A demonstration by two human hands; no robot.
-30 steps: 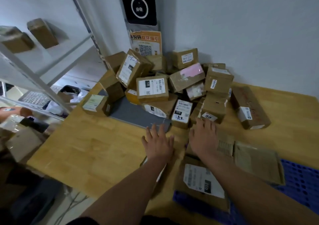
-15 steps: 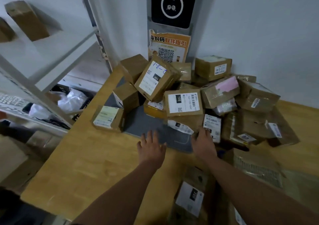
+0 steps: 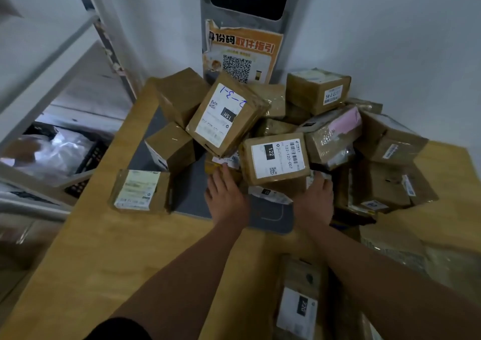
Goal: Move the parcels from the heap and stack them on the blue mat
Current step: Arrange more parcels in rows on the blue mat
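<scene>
Left hand (image 3: pixel 227 196) is held flat and released, fingers straight, the tips touching a small yellow parcel (image 3: pixel 214 166) at the foot of the heap (image 3: pixel 286 120). Right hand (image 3: pixel 315 201) is laid at 3 o'clock of it, its fingertips set against the white-labelled parcels under the box marked 122 (image 3: pixel 276 157); whether anything is grasped cannot be told. That box is found at 12 o'clock between the two hands, resting on the parcels beneath.

The heap is piled in the wall corner on a wooden table (image 3: pixel 99 261), partly over a grey pad (image 3: pixel 192 196). At 11 o'clock of the box marked 122 a larger box with a hand-written label (image 3: pixel 226 117) is leaned; at 2 o'clock a box with a pink label (image 3: pixel 334 132) is lodged. One lone parcel (image 3: pixel 140 191) is set apart at 9 o'clock of the left hand, on the pad's edge. A parcel marked 220 (image 3: pixel 298 308) is seen at 6 o'clock, just beside the right forearm. An orange QR poster (image 3: pixel 242 53) is fixed to the wall at 12 o'clock.
</scene>
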